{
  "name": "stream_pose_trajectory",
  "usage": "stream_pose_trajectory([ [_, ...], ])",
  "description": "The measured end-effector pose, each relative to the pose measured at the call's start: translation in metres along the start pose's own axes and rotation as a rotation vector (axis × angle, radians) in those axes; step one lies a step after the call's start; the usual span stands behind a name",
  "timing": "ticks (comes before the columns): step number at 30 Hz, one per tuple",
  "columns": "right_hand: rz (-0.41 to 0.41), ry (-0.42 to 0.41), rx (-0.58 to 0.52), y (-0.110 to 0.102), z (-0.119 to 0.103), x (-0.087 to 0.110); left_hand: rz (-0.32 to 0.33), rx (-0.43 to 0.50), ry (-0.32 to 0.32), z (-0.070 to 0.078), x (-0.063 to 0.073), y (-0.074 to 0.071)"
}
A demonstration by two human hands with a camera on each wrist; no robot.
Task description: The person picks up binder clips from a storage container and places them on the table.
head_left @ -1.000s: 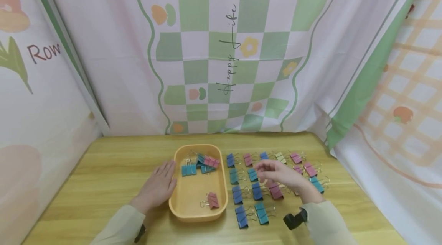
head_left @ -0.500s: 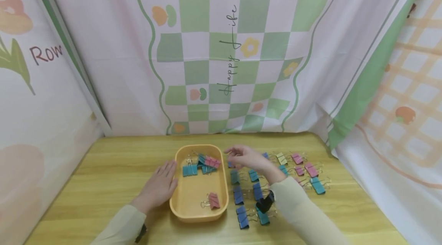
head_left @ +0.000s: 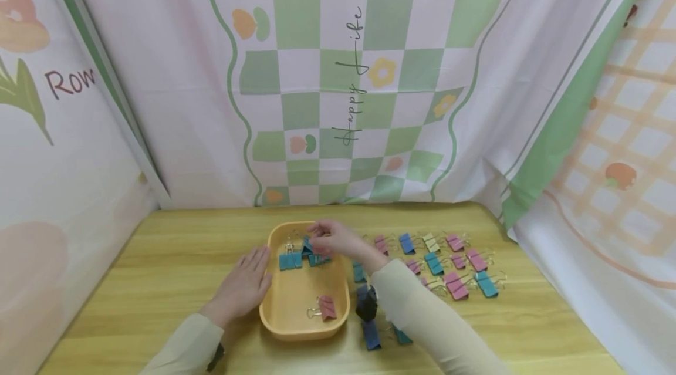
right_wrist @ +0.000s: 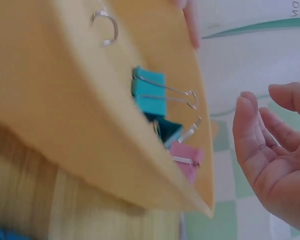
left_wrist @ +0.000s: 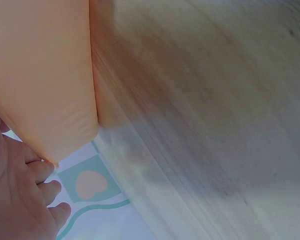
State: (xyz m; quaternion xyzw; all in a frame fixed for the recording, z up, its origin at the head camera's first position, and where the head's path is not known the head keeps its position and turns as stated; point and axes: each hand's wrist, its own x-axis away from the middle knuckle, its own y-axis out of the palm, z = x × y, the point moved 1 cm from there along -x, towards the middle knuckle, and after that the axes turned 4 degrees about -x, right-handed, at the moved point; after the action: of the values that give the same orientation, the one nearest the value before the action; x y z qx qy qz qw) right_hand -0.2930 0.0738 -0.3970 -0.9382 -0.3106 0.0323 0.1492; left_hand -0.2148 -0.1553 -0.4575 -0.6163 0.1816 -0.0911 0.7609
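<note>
An orange tray [head_left: 303, 335] stands on the wooden table. My left hand [head_left: 240, 287] rests with straight fingers against its left rim; the left wrist view shows those fingers [left_wrist: 32, 175] along the outer wall. Above the tray's far right part hovers my right hand [head_left: 340, 241]. In the right wrist view its fingers are loosely bent, the thumb apart from them, with nothing between. Inside the tray lie teal binder clips [head_left: 290, 261] and a pink binder clip [right_wrist: 186, 160] at the far end. A reddish binder clip [head_left: 327, 307] lies near the front.
Right of the tray, several binder clips lie in rows on the table: a blue clip [head_left: 406, 243], a pale yellow clip [head_left: 430, 242], a pink clip [head_left: 456, 286] and a teal clip [head_left: 486, 284] among them. My right forearm covers some. A checked curtain [head_left: 348, 99] hangs behind.
My right hand has moved left from over the clip rows, past the tray's right rim, to above the tray's far end. The left hand has stayed at the left rim.
</note>
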Motion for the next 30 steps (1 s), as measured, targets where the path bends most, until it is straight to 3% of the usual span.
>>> stream_pose_trajectory([
  [14,-0.032,0.137,-0.214,0.037,0.006,-0.031,0.022,-0.010,0.018,0.001,0.000,-0.002],
  [30,0.100,0.213,-0.135,0.056,0.003,-0.044,0.013,-0.018,0.011,0.001,-0.001,-0.002],
])
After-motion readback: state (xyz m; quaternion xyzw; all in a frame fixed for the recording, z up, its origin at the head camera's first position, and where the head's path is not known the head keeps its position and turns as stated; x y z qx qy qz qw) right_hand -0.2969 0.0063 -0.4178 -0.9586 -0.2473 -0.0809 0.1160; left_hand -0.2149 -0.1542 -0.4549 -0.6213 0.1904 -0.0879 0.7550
